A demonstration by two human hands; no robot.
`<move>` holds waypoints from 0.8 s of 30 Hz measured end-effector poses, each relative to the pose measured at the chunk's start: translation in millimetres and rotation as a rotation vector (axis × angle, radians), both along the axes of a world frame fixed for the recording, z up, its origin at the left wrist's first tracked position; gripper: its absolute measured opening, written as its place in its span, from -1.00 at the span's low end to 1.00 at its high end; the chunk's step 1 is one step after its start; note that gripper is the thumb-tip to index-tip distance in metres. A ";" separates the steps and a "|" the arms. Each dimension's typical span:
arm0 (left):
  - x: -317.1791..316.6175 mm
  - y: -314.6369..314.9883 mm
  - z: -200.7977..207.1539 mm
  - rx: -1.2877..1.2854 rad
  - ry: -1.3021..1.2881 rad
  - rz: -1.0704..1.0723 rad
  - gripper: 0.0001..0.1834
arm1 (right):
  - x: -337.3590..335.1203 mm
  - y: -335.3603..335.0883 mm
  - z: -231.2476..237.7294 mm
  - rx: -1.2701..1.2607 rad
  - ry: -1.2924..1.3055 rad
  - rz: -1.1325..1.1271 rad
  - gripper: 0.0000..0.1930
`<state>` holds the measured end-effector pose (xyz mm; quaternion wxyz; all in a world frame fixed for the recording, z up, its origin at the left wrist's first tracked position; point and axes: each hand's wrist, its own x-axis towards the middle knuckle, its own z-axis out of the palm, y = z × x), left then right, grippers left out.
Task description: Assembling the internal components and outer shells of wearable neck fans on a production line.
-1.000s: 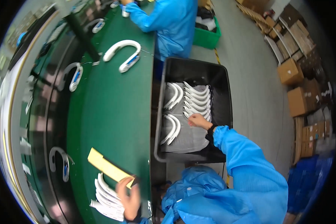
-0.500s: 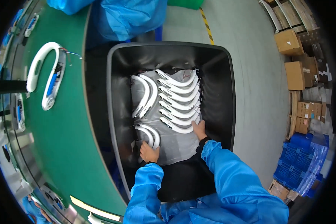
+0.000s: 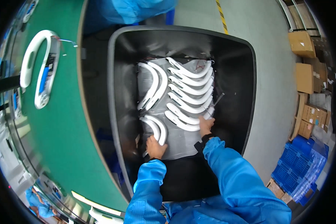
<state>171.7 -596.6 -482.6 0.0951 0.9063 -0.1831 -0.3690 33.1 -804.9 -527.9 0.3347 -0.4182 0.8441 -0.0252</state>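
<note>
Inside a deep black bin, several white curved plastic housings lie on a grey sheet. My right hand is closed around the right ends of the two nearest housings in the right-hand row. Thin wires show by those ends. At lower left, my left hand curls over the near ends of a pair of shorter-looking curved housings. Its fingertips are partly hidden behind them. Beyond this pair, two longer curved housings lie side by side.
A green worktable runs along the left, carrying a white U-shaped housing with a blue part and loose wires. Blue plastic sheeting hangs past the bin's far side. Cartons and blue pallets stand at right.
The two nearest housings in the right row have shifted together, slightly apart from those above, with my right hand further over their ends. My left hand stays by its pair. The view has shifted.
</note>
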 end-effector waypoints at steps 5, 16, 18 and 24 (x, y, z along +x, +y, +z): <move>25.2 7.3 52.7 -0.357 0.445 0.345 -0.32 | -17.4 18.8 0.1 -0.374 -0.275 0.171 -0.41; 0.7 150.9 374.6 -1.149 0.636 0.365 -0.32 | 1.6 13.6 183.6 -0.589 -0.329 1.091 -0.63; -13.4 218.4 439.8 -1.193 0.549 0.454 -0.30 | -7.8 7.1 204.3 -0.688 -0.469 1.218 -0.62; -109.0 455.4 495.8 -0.989 -0.305 0.687 -0.29 | 24.0 -0.6 290.7 -0.944 -1.187 1.324 -0.71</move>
